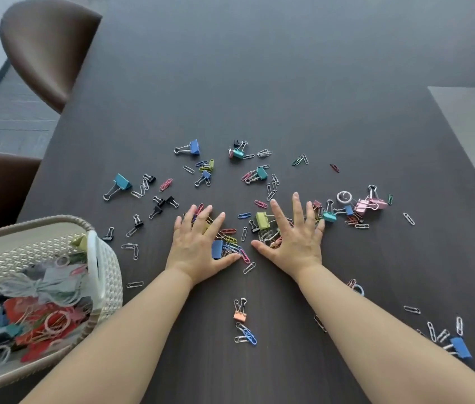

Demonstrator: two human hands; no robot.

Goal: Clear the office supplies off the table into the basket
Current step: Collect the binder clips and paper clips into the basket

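Note:
Coloured binder clips and paper clips lie scattered over the dark table (259, 83). My left hand (198, 243) rests palm down, fingers spread, on a pile of paper clips beside a blue binder clip (217, 249). My right hand (296, 237) lies flat and spread over more clips, next to an olive binder clip (262, 220). Neither hand grips anything. A cream woven basket (105, 275) stands at the near left, partly filled with clips and rubber bands. An orange binder clip (240, 315) sits between my forearms.
Pink binder clips (370, 204) cluster right of my right hand. Blue binder clips lie at the far centre (194, 147) and near right (460, 346). A teal binder clip (122, 182) lies at the left. Two brown chairs (47, 48) stand along the table's left edge.

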